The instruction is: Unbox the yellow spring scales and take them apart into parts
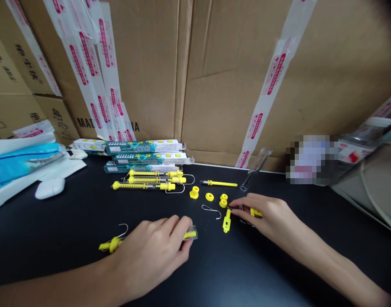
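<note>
My left hand (153,251) is wrapped around a partly assembled spring scale, lying almost level; its clear tube end with a yellow piece (191,234) sticks out past the fingers. At the other end show a yellow collar (114,244) and a wire hook (124,230). My right hand (262,211) is low over the table, thumb and forefinger pinched on a small dark spring (229,208) at the top of a flat yellow tab (226,222). Under that palm, another yellow part (256,212) and some wire are partly hidden. A loose S-shaped hook (212,209) lies between the hands.
Several finished spring scales (147,186) lie before stacked narrow boxes (147,158). Yellow caps (194,192), a ring (209,197), a yellow rod (225,183) and a clear tube (253,172) lie behind. A white case (50,187) is left; cardboard (214,85) walls the back.
</note>
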Demonstrator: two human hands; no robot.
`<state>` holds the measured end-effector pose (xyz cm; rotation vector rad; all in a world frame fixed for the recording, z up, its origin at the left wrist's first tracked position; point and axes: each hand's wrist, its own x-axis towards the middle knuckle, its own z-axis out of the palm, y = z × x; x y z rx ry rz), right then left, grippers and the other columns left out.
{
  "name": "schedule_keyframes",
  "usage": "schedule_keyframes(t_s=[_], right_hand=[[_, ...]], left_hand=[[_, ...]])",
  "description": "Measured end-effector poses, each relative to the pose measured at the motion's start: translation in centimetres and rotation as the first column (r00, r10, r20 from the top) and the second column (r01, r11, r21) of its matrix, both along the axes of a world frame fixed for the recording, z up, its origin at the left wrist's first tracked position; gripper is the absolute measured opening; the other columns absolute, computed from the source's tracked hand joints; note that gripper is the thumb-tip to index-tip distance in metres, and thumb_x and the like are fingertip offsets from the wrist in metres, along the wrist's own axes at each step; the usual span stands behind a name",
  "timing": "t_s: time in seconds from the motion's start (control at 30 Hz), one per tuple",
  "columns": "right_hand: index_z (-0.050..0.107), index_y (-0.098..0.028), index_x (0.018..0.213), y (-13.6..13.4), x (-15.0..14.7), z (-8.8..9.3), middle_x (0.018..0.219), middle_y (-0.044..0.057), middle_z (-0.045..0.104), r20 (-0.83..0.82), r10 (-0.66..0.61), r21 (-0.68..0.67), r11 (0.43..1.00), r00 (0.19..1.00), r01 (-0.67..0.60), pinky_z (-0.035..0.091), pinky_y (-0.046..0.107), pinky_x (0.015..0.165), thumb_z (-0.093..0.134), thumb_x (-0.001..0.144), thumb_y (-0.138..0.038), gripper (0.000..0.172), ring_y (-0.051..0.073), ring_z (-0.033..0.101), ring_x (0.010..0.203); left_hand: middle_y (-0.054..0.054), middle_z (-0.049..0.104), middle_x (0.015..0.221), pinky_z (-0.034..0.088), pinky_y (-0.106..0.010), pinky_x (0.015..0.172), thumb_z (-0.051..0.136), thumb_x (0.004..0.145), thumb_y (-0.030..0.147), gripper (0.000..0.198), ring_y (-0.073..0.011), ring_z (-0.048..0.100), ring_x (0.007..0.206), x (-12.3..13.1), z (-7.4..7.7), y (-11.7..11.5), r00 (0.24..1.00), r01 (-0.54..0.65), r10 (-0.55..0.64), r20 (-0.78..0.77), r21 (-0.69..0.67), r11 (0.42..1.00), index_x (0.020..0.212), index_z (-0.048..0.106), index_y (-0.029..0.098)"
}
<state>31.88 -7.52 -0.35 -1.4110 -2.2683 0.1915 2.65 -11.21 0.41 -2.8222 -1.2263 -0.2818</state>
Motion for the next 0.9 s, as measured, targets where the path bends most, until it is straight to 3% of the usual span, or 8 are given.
schedule_keyframes(t_s=[0.2,0.43,0.67,0.9], right_hand=[[0.074,-0.025,0.092,-0.5,-0.7,0.6,0.085,0.003,0.077,-0.020,-0.070,0.045,0.996,0.997,0.071,0.057,0.030,0.065,0.059,0.090,-0.026,0.016,0.020,0.074,0.072],[0.067,-0.025,0.081,-1.0,-0.5,2.1,0.083,0.001,0.080,-0.059,-0.168,0.085,0.981,0.984,0.173,0.055,0.029,0.057,0.057,0.090,-0.038,0.018,0.022,0.075,0.066],[0.075,-0.023,0.090,-0.5,-0.2,1.2,0.090,0.001,0.082,-0.044,-0.093,0.063,0.993,0.995,0.096,0.060,0.029,0.070,0.062,0.087,-0.024,0.013,0.021,0.078,0.079],[0.077,-0.020,0.093,-0.1,0.0,0.4,0.091,0.004,0.081,-0.008,-0.018,0.087,0.996,1.000,0.019,0.061,0.029,0.071,0.066,0.086,-0.017,0.013,0.021,0.077,0.079]], left_hand=[[0.003,0.066,0.083,0.044,-0.029,0.049,0.052,0.093,0.015,0.011,-0.0205,0.071,0.070,0.0,0.1,0.1,1.000,0.010,-0.010,0.007,0.001,1.000,0.099,0.050,0.023],[0.003,0.066,0.083,0.045,-0.030,0.049,0.051,0.093,0.015,0.011,-0.0213,0.072,0.070,-0.1,-0.2,0.0,1.000,0.006,-0.006,0.013,0.007,1.000,0.100,0.050,0.024],[0.003,0.066,0.084,0.046,-0.031,0.049,0.050,0.094,0.016,0.011,-0.0219,0.072,0.069,0.1,-0.2,0.3,1.000,0.005,-0.005,0.003,0.013,1.000,0.100,0.050,0.025],[0.003,0.065,0.083,0.048,-0.032,0.050,0.050,0.093,0.016,0.011,-0.0227,0.072,0.069,0.0,-0.1,0.2,1.000,0.014,-0.014,0.002,0.012,1.000,0.100,0.050,0.025]])
